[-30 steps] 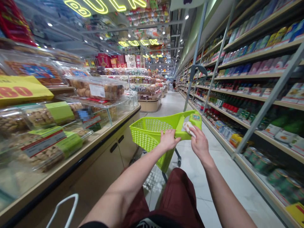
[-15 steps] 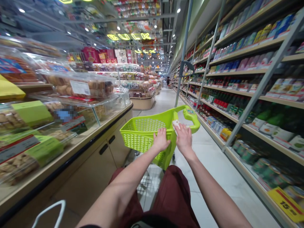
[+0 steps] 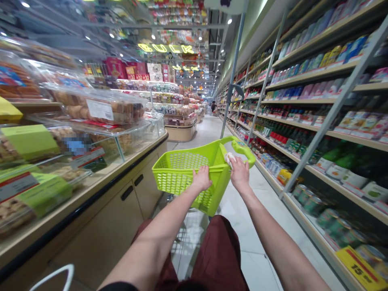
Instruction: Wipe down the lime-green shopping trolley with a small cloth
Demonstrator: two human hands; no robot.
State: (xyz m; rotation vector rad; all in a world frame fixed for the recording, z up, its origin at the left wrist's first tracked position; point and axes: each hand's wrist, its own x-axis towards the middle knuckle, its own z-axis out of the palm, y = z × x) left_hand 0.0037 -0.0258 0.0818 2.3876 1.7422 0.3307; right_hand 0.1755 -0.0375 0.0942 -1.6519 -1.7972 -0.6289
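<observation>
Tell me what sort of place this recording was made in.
Most likely a supermarket: long shelves of canned and bottled groceries, clear display cases of packaged baked goods, and a lime-green plastic shopping basket held by the person.

Fwd of torso, mid-aisle above white tile floor (image 3: 194, 258): lime-green plastic mesh shopping basket (image 3: 194, 178); to L, glass-topped wooden bakery counter (image 3: 100, 230); to R, tall metal shelves (image 3: 318, 101) of pkgd groceries (image 3: 315, 60); further fwd on L, round wooden display counter (image 3: 181, 132).

White tile floor (image 3: 248, 262) beside tall grocery shelving (image 3: 333, 101)
</observation>
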